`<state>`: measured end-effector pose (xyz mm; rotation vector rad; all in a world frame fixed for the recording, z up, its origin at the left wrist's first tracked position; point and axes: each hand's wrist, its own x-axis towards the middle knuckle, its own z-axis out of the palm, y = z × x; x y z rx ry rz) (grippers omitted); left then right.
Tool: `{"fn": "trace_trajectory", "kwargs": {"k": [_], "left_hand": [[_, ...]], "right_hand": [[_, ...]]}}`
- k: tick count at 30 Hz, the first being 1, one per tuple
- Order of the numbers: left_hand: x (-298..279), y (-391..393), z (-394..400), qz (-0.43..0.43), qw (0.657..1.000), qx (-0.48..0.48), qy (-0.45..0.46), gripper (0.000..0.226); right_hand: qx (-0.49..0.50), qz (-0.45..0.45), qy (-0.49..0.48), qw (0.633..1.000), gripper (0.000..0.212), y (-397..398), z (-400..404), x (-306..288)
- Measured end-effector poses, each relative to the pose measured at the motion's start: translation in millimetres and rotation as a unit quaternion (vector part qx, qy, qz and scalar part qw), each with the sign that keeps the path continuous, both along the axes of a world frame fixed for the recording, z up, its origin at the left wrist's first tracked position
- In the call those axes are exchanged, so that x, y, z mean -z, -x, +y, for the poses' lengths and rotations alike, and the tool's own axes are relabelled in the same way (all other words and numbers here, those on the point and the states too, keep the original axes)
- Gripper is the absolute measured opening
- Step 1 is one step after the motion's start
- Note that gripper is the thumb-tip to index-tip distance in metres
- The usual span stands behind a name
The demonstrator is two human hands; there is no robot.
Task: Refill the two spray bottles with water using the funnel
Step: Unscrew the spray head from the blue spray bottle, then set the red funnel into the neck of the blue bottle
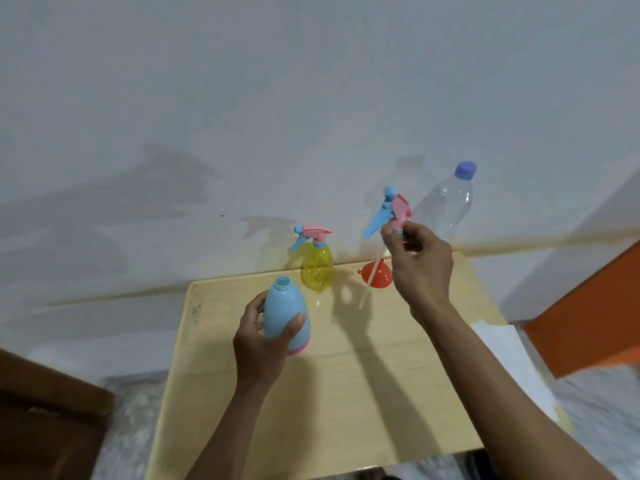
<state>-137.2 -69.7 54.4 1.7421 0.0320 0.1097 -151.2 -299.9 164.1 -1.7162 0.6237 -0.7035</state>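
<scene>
The pale blue egg-shaped plastic spray bottle [286, 313] with a pink base band stands near the middle of the light wooden desk [346, 393], neck uncapped; what is inside cannot be told. The left hand [265, 341] grips its body, thumb across the front. The right hand [420, 261] is raised above the far edge, fingers pinching the pink-and-blue trigger spray head [389, 211] — its pale dip tube [367, 289] hangs down. At the far edge stand a yellow translucent spray bottle [317, 268], head still on, an orange plastic funnel [377, 273], and a clear plastic water bottle [446, 202] with a purple cap.
</scene>
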Motion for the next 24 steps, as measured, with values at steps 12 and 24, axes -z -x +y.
{"fn": "trace_trajectory", "kwargs": {"k": [12, 24], "left_hand": [[74, 25, -12, 0.043, 0.997, 0.029, -0.063, 0.079], [89, 36, -17, 0.064, 0.993, 0.022, -0.092, 0.07]], "right_hand": [[-0.108, 0.392, 0.155, 0.901, 0.038, 5, 11, 179], [-0.144, 0.458, 0.252, 0.84, 0.044, -2, 7, 208]]}}
